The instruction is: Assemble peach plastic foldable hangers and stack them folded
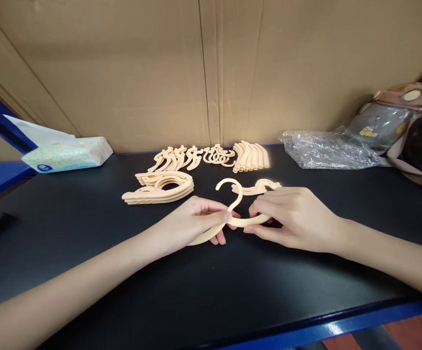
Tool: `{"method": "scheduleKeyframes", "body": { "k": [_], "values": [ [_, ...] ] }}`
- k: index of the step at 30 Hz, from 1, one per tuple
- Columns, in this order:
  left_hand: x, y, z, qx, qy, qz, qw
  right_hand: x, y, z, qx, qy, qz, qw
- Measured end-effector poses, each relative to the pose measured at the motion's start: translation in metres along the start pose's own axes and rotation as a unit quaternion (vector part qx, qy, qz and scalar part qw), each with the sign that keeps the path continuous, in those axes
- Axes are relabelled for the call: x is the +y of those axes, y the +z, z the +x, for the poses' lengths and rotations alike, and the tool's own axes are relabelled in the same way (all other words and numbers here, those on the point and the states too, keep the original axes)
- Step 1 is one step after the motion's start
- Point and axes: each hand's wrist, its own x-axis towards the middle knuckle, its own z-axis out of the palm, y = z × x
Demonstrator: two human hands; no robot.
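Left hand [196, 221] and right hand [300, 218] are both drawn in around a beige hanger [243, 222] above the near middle of the counter [203, 291]. Left thumb presses where the curled hook meets the arms, its fingers beneath; right thumb and fingers pinch the arm on that side, with only a narrow gap between them. Tall brown cardboard [123, 73] stands behind everything, its folds running upright. Black and smooth, the counter stretches forward to it, with a blue rail [323, 328] along the near edge. At the far right stands a clear bottle [381, 124] with a brown lid, and a crumpled plastic bag [330, 151] lies beside it. Far left sits a tissue pack [68, 156], one sheet pulled up. Beyond the left hand is a stack of curved beige pieces [152, 197]. Smallest, along the back, are bunched beige hooks [216, 156].
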Motion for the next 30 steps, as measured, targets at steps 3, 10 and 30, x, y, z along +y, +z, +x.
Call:
{"method": "scheduleKeyframes", "body": {
  "k": [3,10,30],
  "values": [
    [0.0,0.001,0.001,-0.008,0.014,0.005,1.0,-0.002,-0.002,0.002,0.033,-0.016,-0.047,0.998],
    [-0.001,-0.001,0.003,-0.031,0.025,0.009,0.999,-0.005,-0.005,0.004,0.08,-0.046,-0.132,0.987],
    [-0.009,0.019,-0.007,0.067,0.128,0.276,0.95,-0.006,-0.005,0.002,0.043,0.017,-0.027,0.999]
  ]
}}
